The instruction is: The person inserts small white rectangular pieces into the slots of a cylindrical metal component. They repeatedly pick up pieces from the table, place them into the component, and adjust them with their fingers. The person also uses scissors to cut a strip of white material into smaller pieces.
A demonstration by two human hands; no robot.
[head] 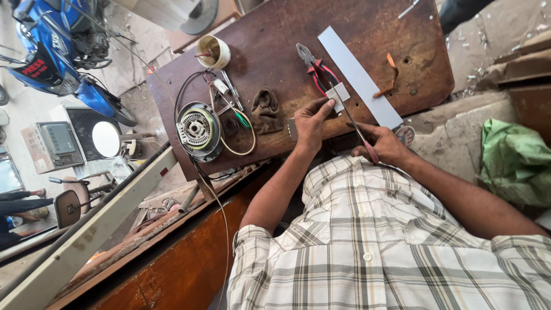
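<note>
While the small grey-white sheet piece [338,95] is lying near the front edge of the tabletop [275,51], the left hand [313,123] is pinching it between thumb and fingers, and the right hand [384,144] is closing around the pink handle of a thin, long-shafted tool [351,117] whose tip is reaching up to the piece. Just beyond the piece, a long pale strip [359,76] is lying diagonally across the wood, with red-handled pliers [314,68] touching or nearly touching its left side. Farther left, a dark crumpled cloth [266,109] and a green-handled screwdriver [241,117] are resting beside a round wound motor stator [198,129], whose black lead is trailing over the tabletop edge. A spool of thread or wire [213,51] is standing at the far corner.

Risk, as a judgement: the tool tip is working very close to the left fingertips, so a slip off the small piece could be driving it into them. The piece is held only by a pinch, not clamped, so pressure from the tool could be shifting or flipping it. The trailing lead could be snagging on a forearm and dragging the stator.
</note>
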